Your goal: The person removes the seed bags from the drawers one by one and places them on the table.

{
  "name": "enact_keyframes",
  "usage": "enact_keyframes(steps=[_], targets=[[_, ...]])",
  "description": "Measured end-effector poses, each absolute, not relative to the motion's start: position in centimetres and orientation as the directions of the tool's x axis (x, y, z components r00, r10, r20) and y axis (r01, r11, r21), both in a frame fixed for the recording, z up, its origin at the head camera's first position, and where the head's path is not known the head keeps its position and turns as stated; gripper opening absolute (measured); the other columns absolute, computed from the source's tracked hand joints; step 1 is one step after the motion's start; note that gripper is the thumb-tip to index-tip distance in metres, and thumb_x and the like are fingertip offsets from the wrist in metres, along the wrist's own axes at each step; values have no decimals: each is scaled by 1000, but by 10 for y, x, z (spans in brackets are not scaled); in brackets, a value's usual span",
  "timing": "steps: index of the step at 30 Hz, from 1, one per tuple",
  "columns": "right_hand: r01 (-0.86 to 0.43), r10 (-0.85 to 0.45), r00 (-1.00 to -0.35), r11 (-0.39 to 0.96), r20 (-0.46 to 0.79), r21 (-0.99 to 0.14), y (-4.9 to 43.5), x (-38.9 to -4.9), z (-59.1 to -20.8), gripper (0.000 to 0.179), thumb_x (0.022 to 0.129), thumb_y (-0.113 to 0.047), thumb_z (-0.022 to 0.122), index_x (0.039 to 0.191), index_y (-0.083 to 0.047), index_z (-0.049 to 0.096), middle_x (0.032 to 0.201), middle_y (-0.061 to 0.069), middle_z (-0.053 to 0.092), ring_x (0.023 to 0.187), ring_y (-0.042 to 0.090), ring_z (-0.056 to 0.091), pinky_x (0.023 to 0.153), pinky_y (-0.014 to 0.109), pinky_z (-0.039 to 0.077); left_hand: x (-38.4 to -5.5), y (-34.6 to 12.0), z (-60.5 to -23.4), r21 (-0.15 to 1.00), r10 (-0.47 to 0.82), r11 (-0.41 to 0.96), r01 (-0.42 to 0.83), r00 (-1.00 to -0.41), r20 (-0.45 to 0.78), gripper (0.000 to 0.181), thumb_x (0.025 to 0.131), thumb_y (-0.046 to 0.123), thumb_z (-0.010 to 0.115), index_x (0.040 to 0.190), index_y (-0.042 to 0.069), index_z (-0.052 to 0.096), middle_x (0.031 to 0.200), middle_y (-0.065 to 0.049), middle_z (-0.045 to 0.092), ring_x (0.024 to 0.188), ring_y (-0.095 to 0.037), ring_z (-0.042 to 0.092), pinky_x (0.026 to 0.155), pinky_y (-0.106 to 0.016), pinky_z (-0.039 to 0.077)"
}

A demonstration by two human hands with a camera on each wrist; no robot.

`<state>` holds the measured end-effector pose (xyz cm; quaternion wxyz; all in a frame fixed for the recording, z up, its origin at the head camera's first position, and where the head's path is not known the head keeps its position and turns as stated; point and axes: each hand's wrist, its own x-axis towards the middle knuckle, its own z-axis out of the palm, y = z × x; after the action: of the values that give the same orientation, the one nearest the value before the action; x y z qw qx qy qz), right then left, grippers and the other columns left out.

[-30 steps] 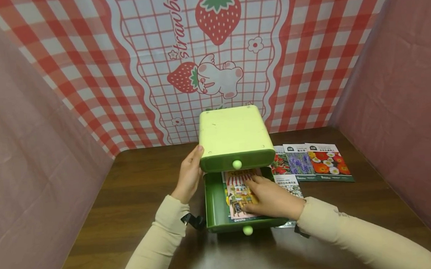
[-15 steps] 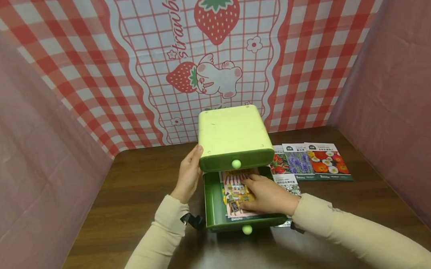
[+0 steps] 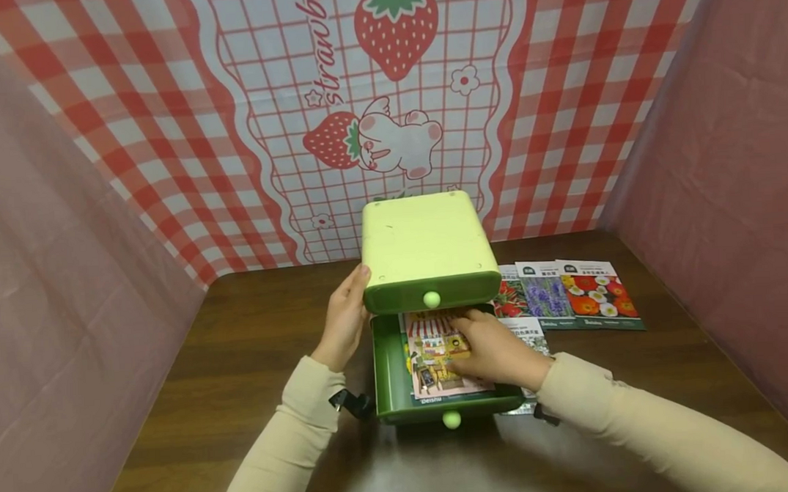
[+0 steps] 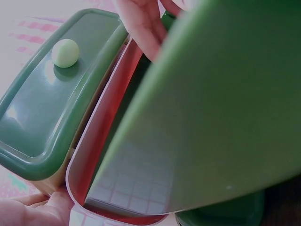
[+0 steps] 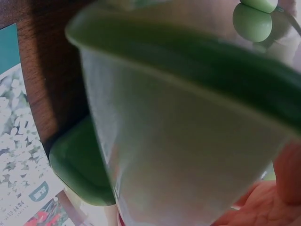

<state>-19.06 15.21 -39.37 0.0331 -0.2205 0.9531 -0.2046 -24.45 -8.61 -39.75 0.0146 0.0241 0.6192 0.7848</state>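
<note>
Supporting everything, the dark wooden tabletop point(image 3: 259, 332) is occupied near its middle by a pale green cabinet point(image 3: 427, 237), judged to be rigid, smooth and fairly light; it could be dragged if a drawer were tugged, so it is best steadied by a side wall. The upper drawer point(image 3: 396, 297) is closed, while the lower drawer point(image 3: 391, 371) is pulled out; its thin walls are likely firm but slick. The cabinet's left side is braced by the left hand point(image 3: 341, 325), laid against it near the front with the thumb at the corner, nothing being clasped. The right hand point(image 3: 500, 351) is lowered into the lower drawer, its fingers and thumb set apart on the contents rather than closed round them. To the right, four flower packets point(image 3: 546, 294) are laid flat, probably thin and easily bent. Inside the lower drawer, a green-edged packet point(image 3: 434, 400) is partly covered by a pink illustrated card point(image 3: 428, 351), which is touched by the right hand. The card is presumed light, flexible, slippery on its face and easily creased; it is best taken by its exposed left or lower edge. Smallest, the lower knob point(image 3: 451, 419) is round, apparently hard, and suited to a fingertip pinch.
</note>
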Motion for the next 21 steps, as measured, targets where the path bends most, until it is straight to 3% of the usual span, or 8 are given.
enact_keyframes(steps=[14, 21], targets=[[-374, -396, -916, 793, 59, -481, 157, -194, -391, 73, 73, -18, 83, 137, 3, 53, 125, 26, 59, 106, 34, 60, 90, 51, 53, -245, -86, -397, 970, 50, -243, 4, -999, 16, 63, 102, 40, 50, 153, 7, 32, 157, -6, 36, 136, -25, 47, 105, -30, 48], [-328, -370, -928, 753, 45, -571, 158, -197, -393, 73, 72, -13, 82, 137, 2, 53, 132, 28, 53, 115, 38, 56, 95, 53, 51, -244, -86, -397, 968, 43, -250, 0, -999, 11, 64, 102, 40, 50, 153, 5, 32, 158, -7, 34, 138, -25, 45, 110, -34, 43]])
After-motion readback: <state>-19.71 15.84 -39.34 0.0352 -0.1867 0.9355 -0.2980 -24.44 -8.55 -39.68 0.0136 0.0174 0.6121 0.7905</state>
